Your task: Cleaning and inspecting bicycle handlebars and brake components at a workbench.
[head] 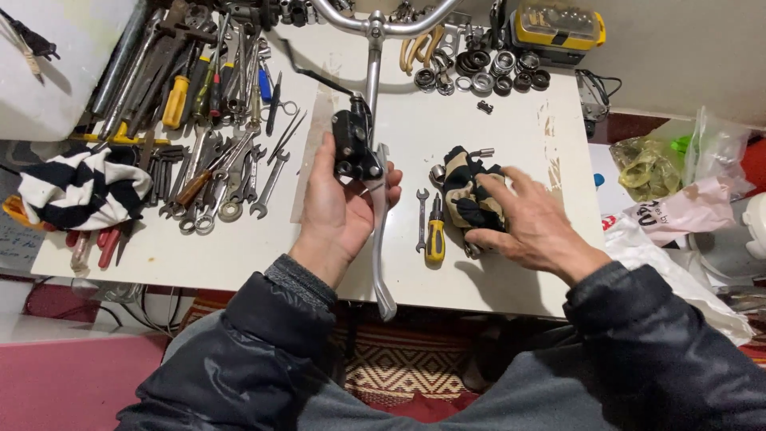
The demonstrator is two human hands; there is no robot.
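My left hand (337,209) grips a black brake-lever housing (352,145) with a long silver lever (380,239) that hangs down past the table's front edge. A silver handlebar tube (372,68) runs up from the housing toward the back of the table. My right hand (527,222) rests with spread fingers on a crumpled black-and-tan cloth (465,191) that lies on the white table (519,136). Small metal parts poke out from around the cloth. A yellow-handled screwdriver (435,233) and a small spanner (421,219) lie between my hands.
A big pile of spanners, pliers and screwdrivers (215,120) covers the table's left. A striped rag (84,187) lies at the left edge. Bearing rings (487,70) and a yellow case (557,30) sit at the back. Plastic bags (678,207) lie to the right.
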